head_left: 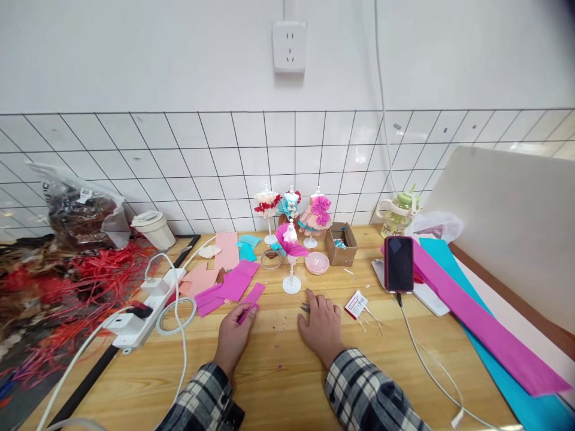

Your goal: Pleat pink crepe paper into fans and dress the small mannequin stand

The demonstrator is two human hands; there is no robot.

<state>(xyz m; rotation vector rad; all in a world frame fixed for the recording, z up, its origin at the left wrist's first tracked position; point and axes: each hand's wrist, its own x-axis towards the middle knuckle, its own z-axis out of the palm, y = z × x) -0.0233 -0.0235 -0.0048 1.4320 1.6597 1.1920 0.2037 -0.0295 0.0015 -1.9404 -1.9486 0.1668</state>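
My left hand [234, 337] pinches a narrow folded strip of magenta crepe paper [255, 294] near the table's middle. More magenta paper pieces [239, 280] lie just beyond it. My right hand [322, 322] rests palm down on the wood, fingers curved over a small dark metal tool [305, 307]; only its tip shows between thumb and index finger. Ahead of both hands stands a small white dress-form stand [291, 284] with a magenta paper skirt [291, 244]. Behind it are three decorated mini dress forms, one with a magenta paper flower [321, 209].
Right of the stand are a pink bowl [317, 263], a small cardboard box [342, 246] and a red-white packet [356, 304]. A phone [399, 264] and long paper sheets [476, 311] lie farther right. At left are a power strip [146, 317], cables and red raffia [112, 269].
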